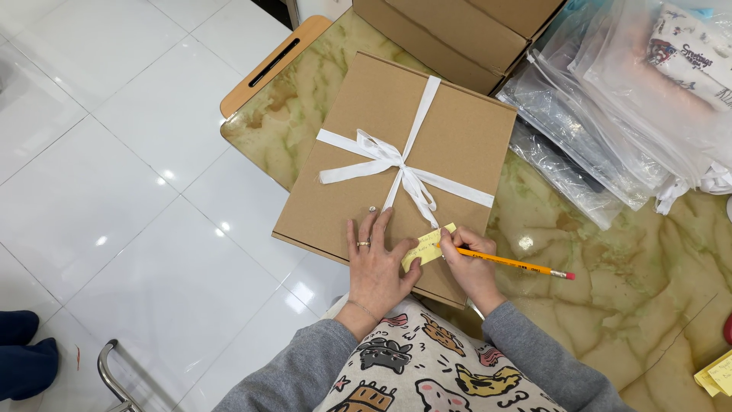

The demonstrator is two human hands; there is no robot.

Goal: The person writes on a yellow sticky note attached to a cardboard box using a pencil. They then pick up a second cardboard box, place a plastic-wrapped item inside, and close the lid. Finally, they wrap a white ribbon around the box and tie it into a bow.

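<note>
On the left, white floor tiles (pixel 114 191) run under a wooden board (pixel 274 65) leaning at the far edge of the marble table (pixel 610 305). At the table's near left edge lies a brown box (pixel 457 145) tied with a white ribbon (pixel 385 156); the left hand (pixel 376 267) rests flat and open on its lid, thumb pinning a yellow note (pixel 427 246). Just right, the right hand (pixel 469 263) grips a yellow pencil (pixel 515 264) with its tip on the note, and clear bags (pixel 610 130) lie far right.
</note>
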